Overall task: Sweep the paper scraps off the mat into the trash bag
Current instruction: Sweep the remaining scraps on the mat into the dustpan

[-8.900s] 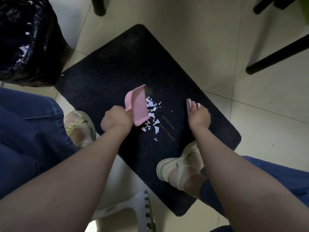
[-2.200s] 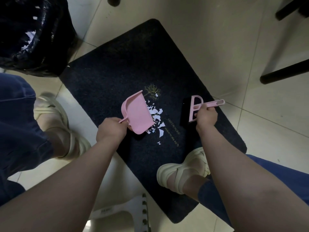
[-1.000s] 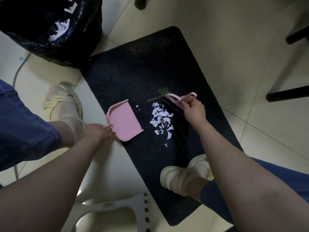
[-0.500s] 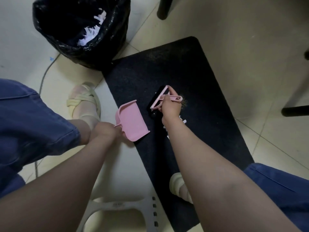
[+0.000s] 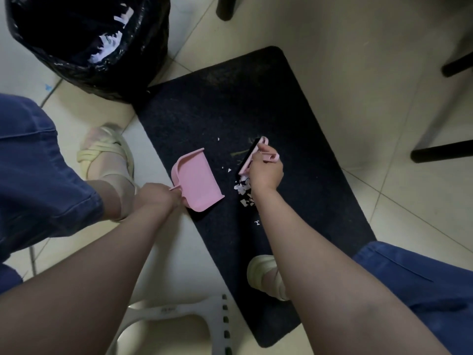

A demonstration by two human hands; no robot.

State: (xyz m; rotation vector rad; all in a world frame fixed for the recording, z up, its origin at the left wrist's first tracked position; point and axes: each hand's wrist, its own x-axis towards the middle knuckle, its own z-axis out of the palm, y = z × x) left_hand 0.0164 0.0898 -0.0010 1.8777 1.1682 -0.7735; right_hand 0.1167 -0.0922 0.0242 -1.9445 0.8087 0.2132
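A dark mat [image 5: 230, 111] lies on the tiled floor. White paper scraps [image 5: 244, 189] sit in a small pile near its middle, partly hidden under my right wrist. My left hand [image 5: 156, 196] grips the handle of a pink dustpan [image 5: 198, 181], which rests at the mat's left edge with its open lip facing the scraps. My right hand [image 5: 265, 171] grips a small pink brush [image 5: 252, 156] with black bristles, held just behind the pile. A black trash bag [image 5: 84, 44] with white scraps inside stands at the top left, touching the mat's corner.
My two feet in pale sandals rest at the left [image 5: 107, 155] off the mat and at the lower right [image 5: 266, 275] on it. A white plastic stool [image 5: 176, 321] is at the bottom. Black chair legs [image 5: 442, 149] stand at the right and one [image 5: 226, 7] at the top.
The brush has shifted right, off the strip beside the dustpan, uncovering scraps by my right wrist. The dustpan stays at the mat's left edge. The view has tilted toward the trash bag.
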